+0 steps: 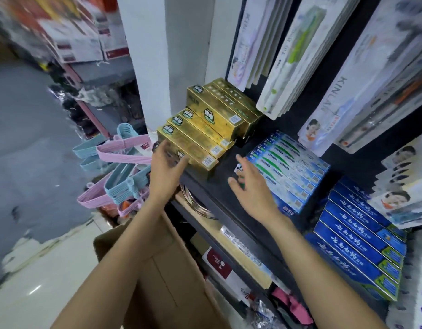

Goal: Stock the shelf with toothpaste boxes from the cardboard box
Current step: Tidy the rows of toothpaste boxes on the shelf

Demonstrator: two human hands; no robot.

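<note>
Left hand [166, 166] reaching forward, right hand [249, 186] fingers spread

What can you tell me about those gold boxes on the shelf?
The gold boxes are long, shiny cardboard cartons with green badges and barcode labels. They lie side by side in stepped stacks at the left end of the dark shelf, next to a white pillar. The left hand touches the front, lowest box; the right hand hovers nearby, empty.
</note>
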